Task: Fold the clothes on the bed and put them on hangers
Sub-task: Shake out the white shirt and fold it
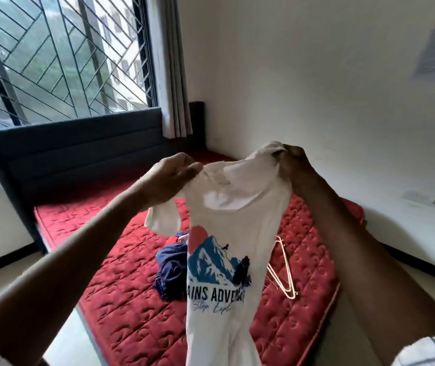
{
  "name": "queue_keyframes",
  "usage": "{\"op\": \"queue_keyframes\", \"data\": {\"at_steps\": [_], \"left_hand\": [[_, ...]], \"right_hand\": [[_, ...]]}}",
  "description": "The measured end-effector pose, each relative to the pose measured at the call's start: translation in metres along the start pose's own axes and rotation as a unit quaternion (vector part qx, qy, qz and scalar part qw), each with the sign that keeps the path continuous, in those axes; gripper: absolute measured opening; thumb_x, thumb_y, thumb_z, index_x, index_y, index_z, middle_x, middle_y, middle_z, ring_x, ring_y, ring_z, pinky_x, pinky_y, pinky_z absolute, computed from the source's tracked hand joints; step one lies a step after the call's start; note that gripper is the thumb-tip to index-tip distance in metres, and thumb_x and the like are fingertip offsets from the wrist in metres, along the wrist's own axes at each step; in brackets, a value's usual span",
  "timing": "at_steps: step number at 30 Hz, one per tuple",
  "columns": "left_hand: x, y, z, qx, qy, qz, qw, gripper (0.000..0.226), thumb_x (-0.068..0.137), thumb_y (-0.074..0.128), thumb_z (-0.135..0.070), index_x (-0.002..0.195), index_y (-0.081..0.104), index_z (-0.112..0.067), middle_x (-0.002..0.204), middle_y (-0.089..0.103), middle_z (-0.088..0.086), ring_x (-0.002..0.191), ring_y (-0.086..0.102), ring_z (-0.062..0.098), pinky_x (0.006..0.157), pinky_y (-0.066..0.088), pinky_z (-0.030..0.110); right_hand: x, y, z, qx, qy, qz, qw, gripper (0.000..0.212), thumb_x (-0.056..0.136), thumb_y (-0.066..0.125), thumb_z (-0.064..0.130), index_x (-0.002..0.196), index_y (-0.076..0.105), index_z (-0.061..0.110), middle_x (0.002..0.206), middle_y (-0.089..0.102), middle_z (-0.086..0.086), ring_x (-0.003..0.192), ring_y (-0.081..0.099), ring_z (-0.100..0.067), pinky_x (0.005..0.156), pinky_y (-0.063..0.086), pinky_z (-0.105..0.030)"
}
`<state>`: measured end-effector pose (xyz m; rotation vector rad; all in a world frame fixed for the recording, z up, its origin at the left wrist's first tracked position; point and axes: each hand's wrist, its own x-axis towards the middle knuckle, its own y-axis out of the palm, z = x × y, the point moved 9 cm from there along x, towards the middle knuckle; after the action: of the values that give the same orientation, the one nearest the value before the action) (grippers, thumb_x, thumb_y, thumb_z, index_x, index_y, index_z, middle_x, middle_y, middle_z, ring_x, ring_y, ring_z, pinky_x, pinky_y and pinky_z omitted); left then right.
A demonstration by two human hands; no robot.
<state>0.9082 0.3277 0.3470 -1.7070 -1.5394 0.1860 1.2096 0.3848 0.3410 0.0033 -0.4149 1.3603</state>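
A white T-shirt (227,225) with a blue mountain print hangs in the air above the bed, front side toward me. My left hand (170,175) pinches its left shoulder. My right hand (294,161) grips the right shoulder, slightly higher. One sleeve dangles below my left hand. On the red quilted mattress (121,299) behind the shirt lies a crumpled dark blue garment (170,270) with a bit of red cloth beside it. Pale hangers (285,270) lie on the mattress to the right of the shirt, partly hidden by it.
A dark grey headboard (73,149) stands at the far end of the bed under a barred window (52,56). A grey curtain (172,75) hangs in the corner. White wall runs along the right, with floor on both sides of the bed.
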Motion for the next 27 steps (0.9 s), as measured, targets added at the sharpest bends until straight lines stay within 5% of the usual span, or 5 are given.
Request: {"op": "queue_keyframes", "data": {"at_steps": [4, 10, 17, 24, 27], "left_hand": [[-0.020, 0.019, 0.033, 0.353, -0.047, 0.240, 0.903, 0.045, 0.072, 0.078, -0.074, 0.081, 0.069, -0.031, 0.077, 0.070, -0.010, 0.069, 0.067, 0.012, 0.062, 0.054, 0.029], [-0.038, 0.006, 0.043, -0.043, -0.126, 0.158, 0.978, 0.029, 0.089, 0.078, -0.045, 0.091, 0.079, -0.016, 0.092, 0.075, 0.010, 0.075, 0.071, 0.017, 0.071, 0.060, 0.039], [-0.073, 0.047, 0.084, 0.132, -0.177, 0.343, 0.913, 0.015, 0.083, 0.087, -0.036, 0.095, 0.081, -0.029, 0.085, 0.080, -0.008, 0.077, 0.076, 0.015, 0.068, 0.060, 0.031], [-0.066, 0.051, 0.094, -0.316, -0.186, 0.147, 0.919, 0.060, 0.071, 0.096, -0.033, 0.116, 0.074, 0.000, 0.106, 0.078, 0.015, 0.095, 0.076, 0.027, 0.081, 0.065, 0.042], [-0.061, 0.058, 0.104, -0.350, -0.171, 0.043, 0.920, 0.024, 0.078, 0.079, -0.016, 0.102, 0.079, -0.012, 0.094, 0.078, 0.007, 0.084, 0.075, 0.022, 0.074, 0.065, 0.042]], "right_hand": [[-0.012, -0.028, -0.027, -0.027, 0.027, -0.048, 0.998, 0.038, 0.081, 0.050, 0.025, 0.102, 0.077, 0.008, 0.103, 0.074, -0.007, 0.097, 0.063, -0.018, 0.080, 0.046, -0.030], [-0.015, -0.050, -0.089, -0.056, 0.120, -0.097, 0.986, 0.041, 0.108, 0.040, 0.018, 0.127, 0.063, -0.011, 0.136, 0.059, -0.032, 0.131, 0.054, -0.039, 0.101, 0.037, -0.031], [-0.051, -0.082, -0.125, -0.193, 0.196, -0.179, 0.945, 0.066, 0.087, 0.034, 0.052, 0.127, 0.056, 0.004, 0.135, 0.059, -0.027, 0.127, 0.056, -0.044, 0.104, 0.045, -0.049], [-0.063, -0.072, -0.198, 0.237, 0.350, -0.156, 0.893, 0.040, 0.103, 0.042, 0.042, 0.078, 0.062, 0.017, 0.058, 0.069, -0.006, 0.055, 0.066, -0.023, 0.051, 0.056, -0.026], [-0.055, -0.083, -0.196, 0.351, 0.297, -0.234, 0.856, 0.025, 0.093, 0.051, 0.015, 0.069, 0.053, 0.018, 0.052, 0.061, -0.001, 0.055, 0.061, -0.018, 0.045, 0.056, -0.025]]}}
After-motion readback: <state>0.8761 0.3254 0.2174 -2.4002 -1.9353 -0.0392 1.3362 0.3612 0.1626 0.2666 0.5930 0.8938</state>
